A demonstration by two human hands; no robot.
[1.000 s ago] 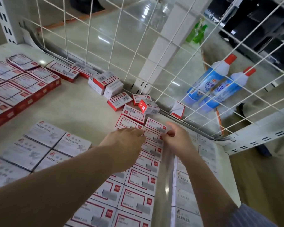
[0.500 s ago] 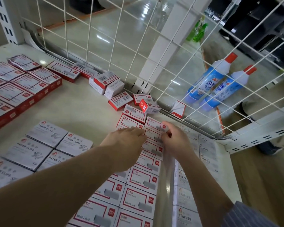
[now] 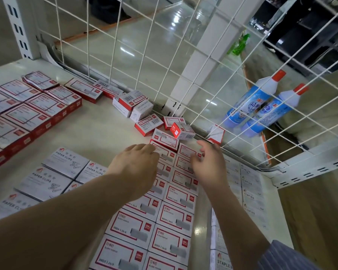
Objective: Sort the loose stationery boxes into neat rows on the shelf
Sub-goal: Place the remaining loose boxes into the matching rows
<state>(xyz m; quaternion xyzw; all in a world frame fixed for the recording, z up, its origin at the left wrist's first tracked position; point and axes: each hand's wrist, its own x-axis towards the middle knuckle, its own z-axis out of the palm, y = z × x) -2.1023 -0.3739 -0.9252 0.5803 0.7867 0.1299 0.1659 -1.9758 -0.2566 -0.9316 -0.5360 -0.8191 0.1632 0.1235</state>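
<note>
Two bare hands work at the far end of a double row of red-and-white staple boxes (image 3: 165, 217) that runs from the near edge toward the far right corner of the white shelf (image 3: 90, 137). The left hand (image 3: 134, 165) lies palm down with its fingertips touching the top of the farthest box in the left column; its fingers are only slightly bent and grasp nothing. The right hand (image 3: 208, 164) hovers just above the right column with fingers spread and relaxed, released and holding nothing. Just beyond the fingertips lie the loose boxes (image 3: 165, 128), several small red-and-white cartons lying at mixed angles, one resting tilted on its neighbours, close to the white wire grid (image 3: 164, 69) that backs the shelf. One further small box (image 3: 216, 134) sits at the foot of the grid to the right. To the left of the hands lie grey-white paper clip boxes (image 3: 55, 174) in rows, and at far left larger red-sided boxes (image 3: 27, 112). To the right of the staple row runs a column of pale boxes marked STAPLES (image 3: 250, 191). Behind the grid lie two blue bottles with red caps (image 3: 261, 106).
</note>
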